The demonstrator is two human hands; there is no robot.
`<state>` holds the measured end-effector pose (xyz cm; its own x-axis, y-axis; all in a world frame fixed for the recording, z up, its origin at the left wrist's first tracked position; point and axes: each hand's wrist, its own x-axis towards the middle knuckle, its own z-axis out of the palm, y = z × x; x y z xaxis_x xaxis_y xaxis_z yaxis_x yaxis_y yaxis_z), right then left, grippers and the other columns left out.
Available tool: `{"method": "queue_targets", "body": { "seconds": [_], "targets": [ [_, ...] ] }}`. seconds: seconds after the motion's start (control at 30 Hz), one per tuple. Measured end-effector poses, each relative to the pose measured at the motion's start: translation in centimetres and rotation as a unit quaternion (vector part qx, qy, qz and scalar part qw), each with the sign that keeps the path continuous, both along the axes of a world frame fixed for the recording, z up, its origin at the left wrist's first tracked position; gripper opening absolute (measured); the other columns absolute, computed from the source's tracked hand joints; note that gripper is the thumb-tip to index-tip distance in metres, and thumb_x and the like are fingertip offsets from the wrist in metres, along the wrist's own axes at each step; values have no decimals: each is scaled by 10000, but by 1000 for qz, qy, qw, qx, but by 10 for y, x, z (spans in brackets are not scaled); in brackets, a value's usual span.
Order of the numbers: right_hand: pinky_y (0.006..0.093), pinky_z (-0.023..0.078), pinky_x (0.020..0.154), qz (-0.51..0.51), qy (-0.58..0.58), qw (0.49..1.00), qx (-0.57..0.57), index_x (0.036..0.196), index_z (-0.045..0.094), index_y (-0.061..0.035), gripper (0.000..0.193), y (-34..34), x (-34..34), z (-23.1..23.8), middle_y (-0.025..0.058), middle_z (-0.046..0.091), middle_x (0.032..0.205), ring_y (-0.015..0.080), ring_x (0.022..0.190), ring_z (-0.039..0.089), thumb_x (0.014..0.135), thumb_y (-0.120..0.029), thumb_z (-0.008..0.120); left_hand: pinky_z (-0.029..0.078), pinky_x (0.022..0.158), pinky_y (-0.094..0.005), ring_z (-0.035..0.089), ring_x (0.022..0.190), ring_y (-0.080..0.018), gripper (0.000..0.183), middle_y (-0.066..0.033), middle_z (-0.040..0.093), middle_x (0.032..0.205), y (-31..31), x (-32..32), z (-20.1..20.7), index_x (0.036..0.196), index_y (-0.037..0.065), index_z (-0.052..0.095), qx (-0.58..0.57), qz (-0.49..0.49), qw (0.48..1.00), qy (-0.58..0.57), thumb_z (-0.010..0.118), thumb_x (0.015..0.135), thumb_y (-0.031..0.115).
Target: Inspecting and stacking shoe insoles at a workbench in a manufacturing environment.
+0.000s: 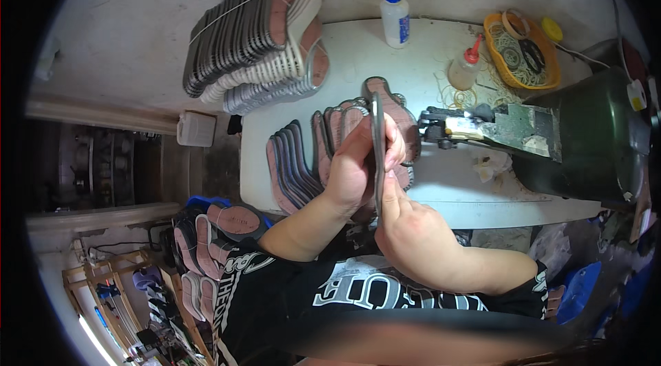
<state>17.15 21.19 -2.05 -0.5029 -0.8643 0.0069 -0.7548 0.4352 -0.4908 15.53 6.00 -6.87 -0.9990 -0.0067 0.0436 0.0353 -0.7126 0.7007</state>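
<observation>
A shoe sole is held upright and edge-on above the table, its dark edge facing me. My left hand grips its middle, thumb on one side and fingers curled round the other. Lower down, my right hand is closed, its fingertips pressed against the sole's right side. Behind the hands lie more pink-faced soles with dark edges, partly hidden by my fingers. To the left, a fanned row of soles leans together on the table.
The white table carries a green machine at right. Beyond stand a white bottle, a red-tipped squeeze bottle and a yellow basket of cords. Bundled soles rise at back left; more soles lie beside me.
</observation>
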Motion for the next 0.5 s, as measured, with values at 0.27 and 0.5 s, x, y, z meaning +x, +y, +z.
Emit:
{"method": "queue_targets", "body": {
  "seconds": [0.27,0.5],
  "targets": [
    [446,483,803,-106,-151,972,-143,1411,249,50,638,-6,-19,-68,267,555,1057,397,928,578,833,22,519,234,1096,-454,311,1302,-392,803,-268,374,1378,-74,45,-64,1323,-97,376,-728,158,632,-211,679,815,445],
    [406,433,900,-159,-162,960,-167,1335,411,28,516,-1,-11,-73,210,506,1101,378,1021,525,834,42,530,342,1022,-408,444,1182,-301,598,-193,502,1208,-64,53,-70,1195,-51,486,-762,175,611,-120,731,806,332]
  ]
}}
